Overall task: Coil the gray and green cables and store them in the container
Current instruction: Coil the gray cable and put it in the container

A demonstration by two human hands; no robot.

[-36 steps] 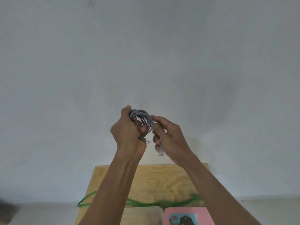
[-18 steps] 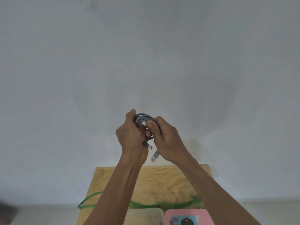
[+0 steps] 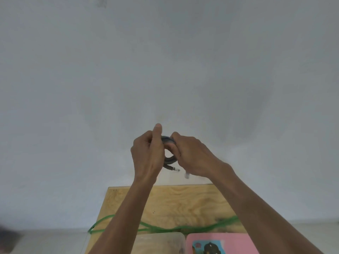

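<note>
Above the bench's [image 3: 183, 198] far edge, the left hand [image 3: 146, 156] and right hand [image 3: 190, 156] each clamp the coiled gray cable [image 3: 169, 159]; it looks light and springy, best pinched across its loops. The limp green cable [image 3: 165, 228] lies along the near edge, beside a clear container [image 3: 161, 242]. Behind stands a plain wall [image 3: 165, 61].
</note>
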